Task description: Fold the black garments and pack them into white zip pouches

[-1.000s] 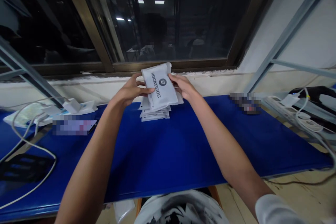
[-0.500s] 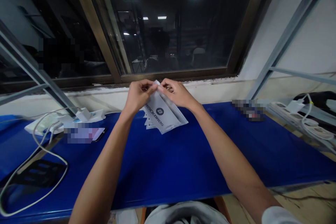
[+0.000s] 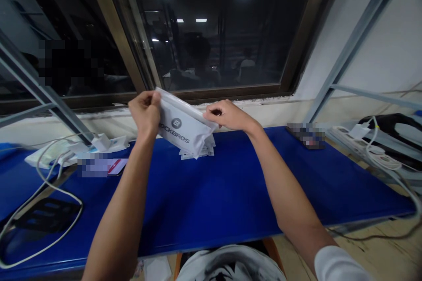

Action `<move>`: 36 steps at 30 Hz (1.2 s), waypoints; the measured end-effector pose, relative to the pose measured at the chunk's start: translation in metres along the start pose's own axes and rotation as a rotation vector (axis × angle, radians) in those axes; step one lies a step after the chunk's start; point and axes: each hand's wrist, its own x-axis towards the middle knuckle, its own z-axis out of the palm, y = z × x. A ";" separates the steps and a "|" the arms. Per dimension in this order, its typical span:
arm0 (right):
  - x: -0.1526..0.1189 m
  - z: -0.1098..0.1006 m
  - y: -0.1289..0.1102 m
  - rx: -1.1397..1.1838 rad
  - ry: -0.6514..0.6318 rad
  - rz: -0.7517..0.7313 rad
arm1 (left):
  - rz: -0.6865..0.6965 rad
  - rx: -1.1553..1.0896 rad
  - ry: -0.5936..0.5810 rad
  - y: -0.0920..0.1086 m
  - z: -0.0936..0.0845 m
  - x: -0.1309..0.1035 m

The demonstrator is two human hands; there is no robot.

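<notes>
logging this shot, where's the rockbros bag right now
The ROCKBROS bag is slightly left of centre in the head view, held between the left hand and right hand, partly hiding the stack of bags on the blue table.

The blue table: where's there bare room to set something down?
Bare tabletop lies between the forearms, on the near side of the stacked pouches, and right of the right forearm, before the blurred item. The left is crowded: cable, phone, power strip and a black slotted piece.
</notes>
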 end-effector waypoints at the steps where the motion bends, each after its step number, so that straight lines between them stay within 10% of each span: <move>1: -0.002 -0.004 -0.001 0.041 -0.041 0.016 | -0.006 0.002 0.041 -0.004 -0.005 0.005; 14: 0.005 0.011 -0.009 0.173 0.093 0.010 | 0.078 -0.043 -0.233 0.029 0.003 -0.012; 36: 0.003 0.002 -0.012 0.354 0.075 0.007 | 0.089 -0.047 -0.207 0.025 0.006 -0.011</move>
